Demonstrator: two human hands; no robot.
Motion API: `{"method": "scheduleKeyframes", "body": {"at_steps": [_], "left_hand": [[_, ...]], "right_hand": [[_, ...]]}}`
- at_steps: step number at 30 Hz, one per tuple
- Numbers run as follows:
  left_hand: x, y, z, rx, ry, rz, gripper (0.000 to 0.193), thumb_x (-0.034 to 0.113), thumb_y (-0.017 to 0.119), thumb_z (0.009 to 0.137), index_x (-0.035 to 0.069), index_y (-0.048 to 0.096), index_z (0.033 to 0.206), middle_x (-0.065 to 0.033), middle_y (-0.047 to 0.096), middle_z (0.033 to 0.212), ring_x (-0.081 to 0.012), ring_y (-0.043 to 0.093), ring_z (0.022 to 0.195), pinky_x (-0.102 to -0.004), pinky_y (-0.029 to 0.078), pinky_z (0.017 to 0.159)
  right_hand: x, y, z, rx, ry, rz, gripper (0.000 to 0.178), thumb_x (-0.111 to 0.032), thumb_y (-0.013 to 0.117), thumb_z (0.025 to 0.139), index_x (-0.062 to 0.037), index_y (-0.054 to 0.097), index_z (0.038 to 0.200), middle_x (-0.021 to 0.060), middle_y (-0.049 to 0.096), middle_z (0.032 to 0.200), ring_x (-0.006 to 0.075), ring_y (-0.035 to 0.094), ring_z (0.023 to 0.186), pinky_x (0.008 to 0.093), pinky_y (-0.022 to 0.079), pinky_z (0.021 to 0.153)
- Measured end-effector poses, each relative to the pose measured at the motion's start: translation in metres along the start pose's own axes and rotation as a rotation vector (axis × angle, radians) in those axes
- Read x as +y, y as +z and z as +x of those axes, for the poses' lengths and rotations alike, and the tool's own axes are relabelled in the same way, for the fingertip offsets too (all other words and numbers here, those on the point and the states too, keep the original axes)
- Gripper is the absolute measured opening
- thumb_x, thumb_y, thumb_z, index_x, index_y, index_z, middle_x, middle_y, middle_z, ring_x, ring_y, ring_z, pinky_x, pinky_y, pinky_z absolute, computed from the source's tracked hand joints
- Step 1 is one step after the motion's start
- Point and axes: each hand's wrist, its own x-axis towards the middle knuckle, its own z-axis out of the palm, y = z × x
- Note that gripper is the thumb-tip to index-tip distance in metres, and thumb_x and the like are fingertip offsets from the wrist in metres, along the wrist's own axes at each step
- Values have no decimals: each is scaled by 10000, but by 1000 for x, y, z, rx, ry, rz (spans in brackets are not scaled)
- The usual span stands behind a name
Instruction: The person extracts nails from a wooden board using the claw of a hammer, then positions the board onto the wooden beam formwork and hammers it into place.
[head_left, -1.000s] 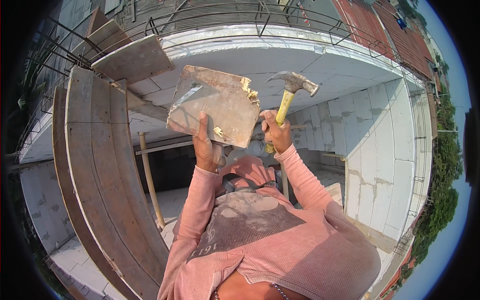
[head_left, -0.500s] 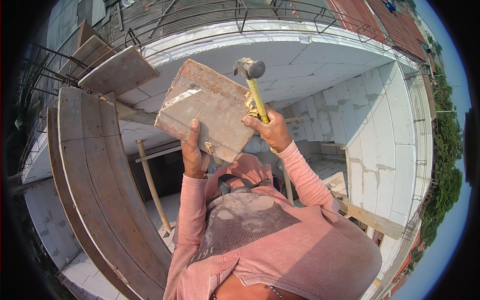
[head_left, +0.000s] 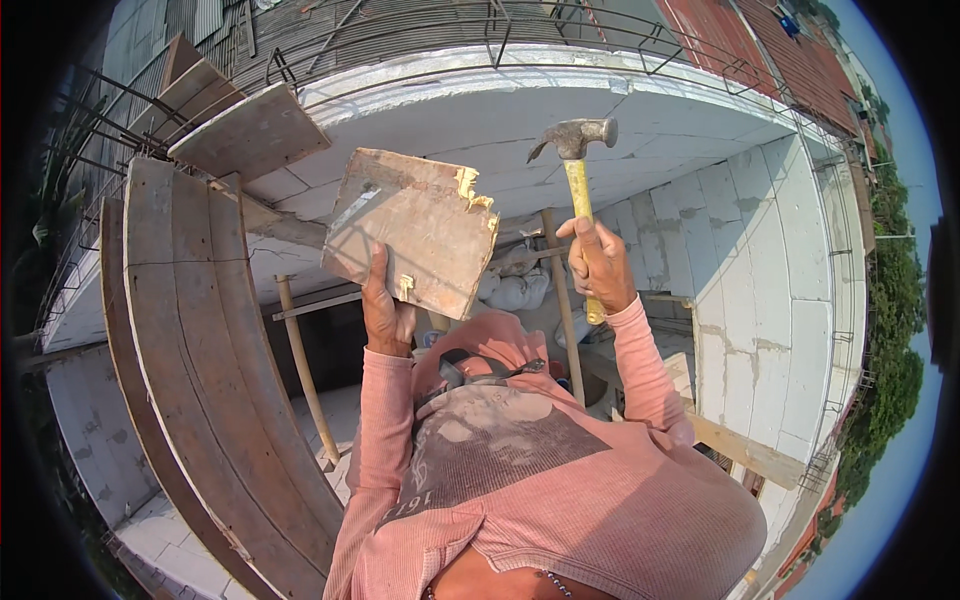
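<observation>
My left hand [head_left: 388,308] grips a worn plywood board [head_left: 415,230] by its lower edge, thumb across the face and fingers hidden behind it. The board's upper right corner is broken away, with pale splintered wood showing, and a small chipped spot lies near the thumb. To the right of the board, apart from it, my right hand [head_left: 602,268] is closed round the yellow handle of a claw hammer [head_left: 577,180]. The hammer stands upright, its metal head above the hand, claw toward the board and striking face to the right.
Long curved-looking planks [head_left: 190,330] stand at the left, with another plywood piece [head_left: 250,130] above them. A white block wall [head_left: 745,270] runs along the back and right, topped by steel bars [head_left: 660,60]. Wooden posts [head_left: 308,370] and white sacks [head_left: 520,290] are lower down.
The hammer has moved right, away from the board's broken edge, and turned more upright. My right hand no longer touches the board. The board has tilted slightly and shifted a little right and down.
</observation>
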Motion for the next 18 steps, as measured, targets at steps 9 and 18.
{"method": "scheduleKeyframes", "body": {"at_steps": [9, 18], "left_hand": [[-1, 14, -2, -80, -116, -134, 599, 285, 661, 997, 47, 382, 1470, -131, 536, 1418, -272, 556, 1292, -441, 483, 1087], [9, 16, -2, 18, 13, 72, 599, 269, 673, 987, 60, 386, 1470, -117, 554, 1373, -272, 573, 1262, -454, 498, 1062]], "right_hand": [[-4, 9, -30, -394, 545, 661, 498, -606, 454, 1029, -121, 491, 917, -75, 284, 562, 14, 230, 365, 198, 222, 304], [-22, 21, -43, -378, 550, 453, 429, -542, 479, 1046, -132, 449, 921, -72, 290, 574, 18, 221, 372, 205, 222, 315]]}}
